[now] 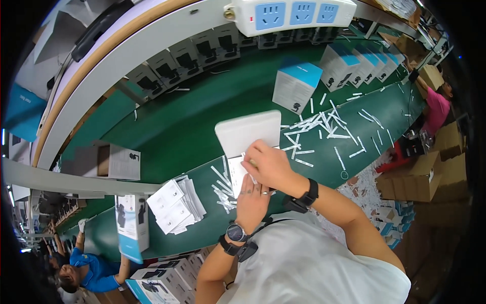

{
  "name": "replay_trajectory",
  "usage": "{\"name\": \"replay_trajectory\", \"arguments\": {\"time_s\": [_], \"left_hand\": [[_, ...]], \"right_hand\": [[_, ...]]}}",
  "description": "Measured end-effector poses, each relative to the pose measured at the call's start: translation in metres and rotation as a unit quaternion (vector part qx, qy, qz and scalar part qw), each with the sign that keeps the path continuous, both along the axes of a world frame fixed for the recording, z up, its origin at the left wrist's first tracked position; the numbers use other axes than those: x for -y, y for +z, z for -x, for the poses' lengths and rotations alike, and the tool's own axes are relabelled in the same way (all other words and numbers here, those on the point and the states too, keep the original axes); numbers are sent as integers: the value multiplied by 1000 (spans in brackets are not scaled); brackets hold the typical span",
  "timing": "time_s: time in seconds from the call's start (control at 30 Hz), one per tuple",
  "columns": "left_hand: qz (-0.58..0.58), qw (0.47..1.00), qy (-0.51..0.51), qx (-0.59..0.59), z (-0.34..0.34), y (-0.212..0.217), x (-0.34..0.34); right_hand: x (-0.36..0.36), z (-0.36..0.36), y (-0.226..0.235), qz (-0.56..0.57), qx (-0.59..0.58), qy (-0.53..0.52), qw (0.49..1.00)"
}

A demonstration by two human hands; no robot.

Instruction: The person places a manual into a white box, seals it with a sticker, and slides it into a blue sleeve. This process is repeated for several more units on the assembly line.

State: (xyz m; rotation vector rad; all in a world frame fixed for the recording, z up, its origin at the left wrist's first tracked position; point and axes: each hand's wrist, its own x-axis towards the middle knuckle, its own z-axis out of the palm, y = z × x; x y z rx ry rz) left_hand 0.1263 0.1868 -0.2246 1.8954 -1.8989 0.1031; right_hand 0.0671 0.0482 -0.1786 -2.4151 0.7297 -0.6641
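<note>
A white box (236,175) is in front of me on the green work surface, its white lid flap (248,133) raised on the far side. My left hand (251,200) lies on the near part of the box with its fingers stretched out. Just above it, my right hand (272,166) bends over the box opening, its fingers curled and pressed together. Whatever those fingertips pinch is hidden. Loose white paper strips (223,187) lie left of the box, and a larger scatter of strips (324,121) lies to its right. Farther left sits a stack of white printed leaflets (176,204).
A green conveyor belt (187,126) runs beyond the work surface, with blue-topped white cartons (296,86) at right. An open carton (119,161) stands at left. Overhead hangs a white power strip (298,15). Co-workers in blue (96,271) and pink (436,109) are at the sides.
</note>
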Motion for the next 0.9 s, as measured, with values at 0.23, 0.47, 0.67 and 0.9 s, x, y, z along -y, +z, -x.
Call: {"name": "replay_trajectory", "arguments": {"time_s": [0.23,0.47,0.67,0.9], "left_hand": [[-72,997,-2,-40,-3,-4,-7],[-25,1000,-2,0,-11,10,-5],[-41,994,-43,-91,-25,28,-2],[4,917,-51,-395,-42,6,-18]], "right_hand": [[-12,-34,-16,28,-30,41,998],[12,-15,54,-259,286,44,921],[155,14,51,-645,93,96,752],[27,27,39,-114,-118,272,948]]}}
